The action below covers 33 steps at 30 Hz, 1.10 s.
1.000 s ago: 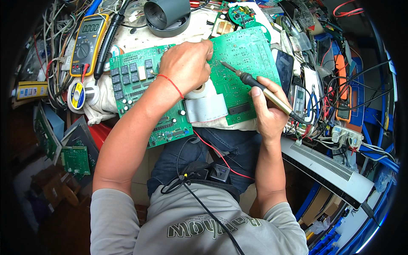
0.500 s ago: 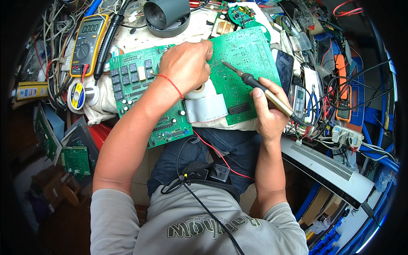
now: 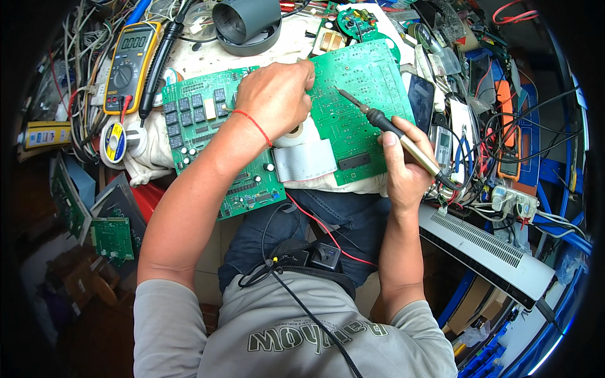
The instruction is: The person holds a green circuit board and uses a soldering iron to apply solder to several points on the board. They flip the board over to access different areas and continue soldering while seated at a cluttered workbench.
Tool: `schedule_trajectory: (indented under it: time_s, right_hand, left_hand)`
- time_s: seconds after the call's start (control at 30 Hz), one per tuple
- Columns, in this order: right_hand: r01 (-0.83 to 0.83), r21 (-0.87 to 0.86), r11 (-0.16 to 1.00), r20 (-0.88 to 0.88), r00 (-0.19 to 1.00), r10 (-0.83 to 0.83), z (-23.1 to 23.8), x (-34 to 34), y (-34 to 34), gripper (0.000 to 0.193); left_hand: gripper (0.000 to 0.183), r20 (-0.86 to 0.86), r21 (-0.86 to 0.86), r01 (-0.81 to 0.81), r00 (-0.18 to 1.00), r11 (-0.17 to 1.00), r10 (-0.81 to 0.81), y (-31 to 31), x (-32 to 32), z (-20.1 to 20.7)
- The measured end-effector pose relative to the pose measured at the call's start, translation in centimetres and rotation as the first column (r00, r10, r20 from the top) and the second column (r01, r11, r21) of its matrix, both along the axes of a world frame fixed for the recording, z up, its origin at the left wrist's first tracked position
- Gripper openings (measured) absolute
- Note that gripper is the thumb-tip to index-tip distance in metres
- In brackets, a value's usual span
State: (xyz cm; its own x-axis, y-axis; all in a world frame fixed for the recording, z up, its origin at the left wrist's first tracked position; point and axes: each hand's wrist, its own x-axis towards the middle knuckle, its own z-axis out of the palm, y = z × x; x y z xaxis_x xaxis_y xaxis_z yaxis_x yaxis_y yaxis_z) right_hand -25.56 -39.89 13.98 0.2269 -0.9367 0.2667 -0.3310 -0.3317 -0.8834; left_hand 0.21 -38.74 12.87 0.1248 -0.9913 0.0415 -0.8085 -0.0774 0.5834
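My left hand [image 3: 275,94] is closed at the upper left edge of a green circuit board [image 3: 378,79], its fingertips partly hidden. That board lies tilted, solder side up, with one long black chip near its lower edge. In my right hand [image 3: 408,170] is a soldering iron [image 3: 380,121], gripped by its handle. Its tip points up and left over the board; whether it touches cannot be made out. Under my left forearm lies a second green circuit board [image 3: 268,189] carrying black relays and capacitors. A grey ribbon cable [image 3: 305,162] and a white roll [image 3: 309,133] sit between the boards.
A yellow multimeter [image 3: 131,66] and a solder spool [image 3: 115,142] stand at the left beside tangled wires. Behind is a dark grey cylinder [image 3: 249,22]. A phone [image 3: 420,97], cables and an orange meter [image 3: 508,142] crowd the right, above a white vented unit [image 3: 482,252].
My right hand has shifted slightly to the right, drawing the soldering iron's tip a little rightward across the board. My left hand and both boards have stayed put.
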Motion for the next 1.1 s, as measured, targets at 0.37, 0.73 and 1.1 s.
schedule_trajectory:
  time_s: [0.37,0.73,1.1]
  right_hand:
    - [0.034,-0.051,0.998,0.076,0.997,-0.030,0.3,-0.7,0.0,0.030]
    - [0.334,-0.164,0.928,0.268,0.921,-0.284,9.2,-6.0,-9.6,0.033]
    - [0.288,-0.068,0.955,0.157,0.949,-0.275,6.7,-4.7,-28.2,0.032]
  left_hand:
    - [0.014,-0.023,-0.037,0.008,1.000,0.999,-0.008,0.1,0.1,-0.5]
    - [0.017,-0.136,-0.057,0.041,0.989,0.998,-0.048,0.6,0.0,2.2]
    - [0.016,-0.236,-0.034,-0.026,0.972,0.999,0.017,2.6,0.8,4.4]
